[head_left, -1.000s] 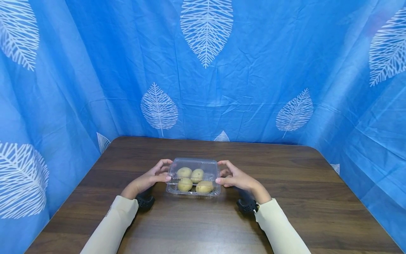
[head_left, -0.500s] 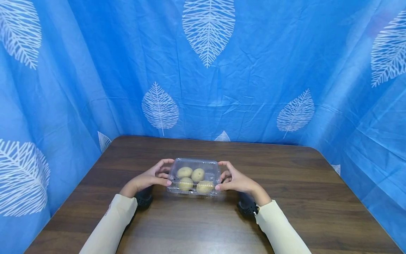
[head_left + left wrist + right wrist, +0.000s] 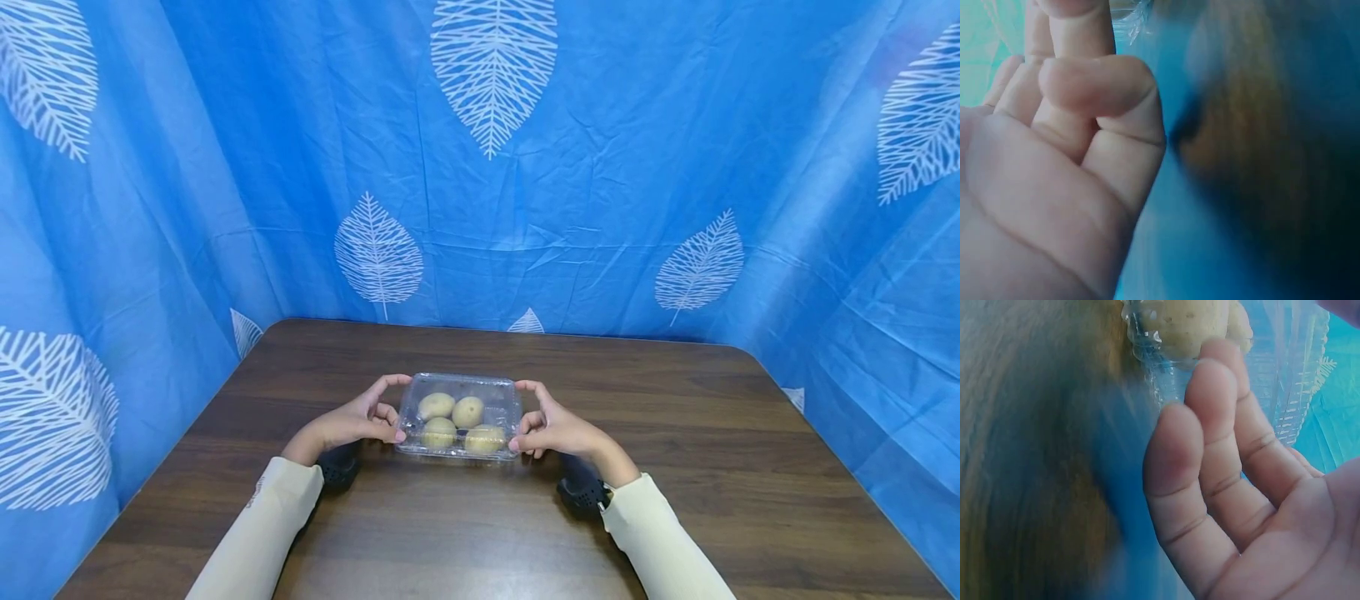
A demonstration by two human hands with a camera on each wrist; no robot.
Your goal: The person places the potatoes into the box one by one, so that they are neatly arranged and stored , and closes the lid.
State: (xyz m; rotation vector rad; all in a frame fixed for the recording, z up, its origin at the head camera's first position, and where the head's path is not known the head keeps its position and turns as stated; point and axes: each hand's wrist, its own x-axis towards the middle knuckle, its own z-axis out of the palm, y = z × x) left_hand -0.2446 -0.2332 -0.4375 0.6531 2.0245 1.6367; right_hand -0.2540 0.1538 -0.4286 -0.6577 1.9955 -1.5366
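A clear plastic clamshell box [image 3: 497, 393] sits on the table, its lid down over the base. Several potatoes [image 3: 437, 407] lie inside. My left hand [image 3: 352, 423] holds the box's left side, thumb at the front corner and index finger at the back corner. On the right side my right hand [image 3: 566, 427] grips likewise, its thumb on the front corner. In the right wrist view, the curled lower fingers [image 3: 1175, 453] are near the box wall and one potato [image 3: 1185, 328]. The left wrist view shows bent fingers [image 3: 1104, 94] and only a sliver of clear plastic.
The brown wooden table [image 3: 465, 525] extends around the box on all sides. A blue curtain [image 3: 600, 167] with white leaf prints hangs behind and beside it. Black wrist straps [image 3: 581, 492] are worn below the light sleeves [image 3: 663, 533].
The lid's front edge has come down onto the base, and both thumbs have lowered with it to the front corners. The box stays in nearly the same place.
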